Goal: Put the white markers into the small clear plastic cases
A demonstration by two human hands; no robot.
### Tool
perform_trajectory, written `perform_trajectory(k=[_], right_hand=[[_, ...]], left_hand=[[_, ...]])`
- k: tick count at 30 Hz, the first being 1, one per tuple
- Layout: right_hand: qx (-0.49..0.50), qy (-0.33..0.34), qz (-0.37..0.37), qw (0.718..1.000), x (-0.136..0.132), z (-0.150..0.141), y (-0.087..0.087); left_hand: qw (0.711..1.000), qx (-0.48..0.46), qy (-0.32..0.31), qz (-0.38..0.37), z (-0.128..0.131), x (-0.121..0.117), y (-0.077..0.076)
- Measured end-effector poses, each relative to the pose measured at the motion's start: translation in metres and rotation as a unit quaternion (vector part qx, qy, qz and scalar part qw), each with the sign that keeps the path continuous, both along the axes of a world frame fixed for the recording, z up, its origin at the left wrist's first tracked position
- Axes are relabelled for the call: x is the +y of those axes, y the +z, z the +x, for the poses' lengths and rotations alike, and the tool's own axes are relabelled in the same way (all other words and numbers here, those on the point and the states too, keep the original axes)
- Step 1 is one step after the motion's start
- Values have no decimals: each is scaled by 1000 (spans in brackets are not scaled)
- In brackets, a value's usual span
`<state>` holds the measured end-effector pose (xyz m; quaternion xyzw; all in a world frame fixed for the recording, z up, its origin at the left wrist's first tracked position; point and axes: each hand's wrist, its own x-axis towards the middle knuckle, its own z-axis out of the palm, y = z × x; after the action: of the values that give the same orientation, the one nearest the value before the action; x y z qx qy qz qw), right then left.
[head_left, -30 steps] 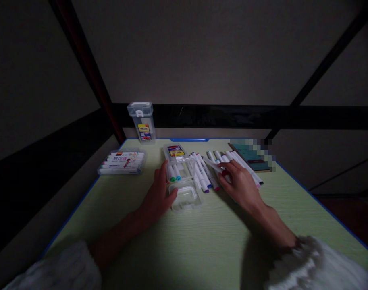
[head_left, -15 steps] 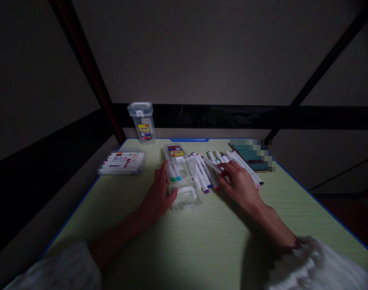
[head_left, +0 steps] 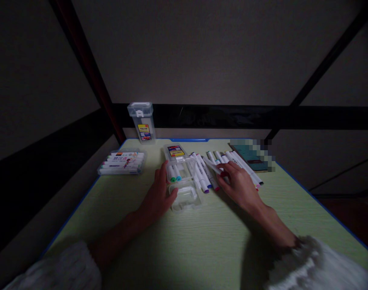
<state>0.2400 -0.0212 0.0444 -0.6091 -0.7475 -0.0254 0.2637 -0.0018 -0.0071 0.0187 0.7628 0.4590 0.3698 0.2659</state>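
Note:
My left hand [head_left: 156, 195] rests at the left side of a clear plastic case [head_left: 175, 151] lying on the table, its thumb on the hinged lid [head_left: 186, 196], which is folded open toward me. Two markers with green [head_left: 173, 179] and light blue [head_left: 179, 178] ends lie inside the case. Between thumb and fingers, my right hand [head_left: 240, 183] pinches a white marker [head_left: 212, 165] with a red end, tilted over the other markers. Several loose white markers [head_left: 204, 172] lie in a row between the case and my right hand, and more [head_left: 246, 167] extend beyond it.
A tall clear lidded case [head_left: 143, 123] stands upright at the back left. On the left lies a flat clear pack of markers [head_left: 122, 162]. A green notebook [head_left: 250, 155] is at the right rear of the pale green, blue-edged table [head_left: 186, 249]. A wall [head_left: 196, 60] rises behind.
Almost everything stays put. My right hand has shifted very slightly left with the marker still pinched in it; my left hand keeps its place on the case.

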Motion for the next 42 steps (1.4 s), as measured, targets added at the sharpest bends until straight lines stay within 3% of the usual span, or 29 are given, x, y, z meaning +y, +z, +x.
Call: perform_trajectory(k=[42], right_hand=[[26, 15, 30, 999, -1, -2, 2]], left_hand=[[1000, 2, -4, 1, -1, 0, -1]])
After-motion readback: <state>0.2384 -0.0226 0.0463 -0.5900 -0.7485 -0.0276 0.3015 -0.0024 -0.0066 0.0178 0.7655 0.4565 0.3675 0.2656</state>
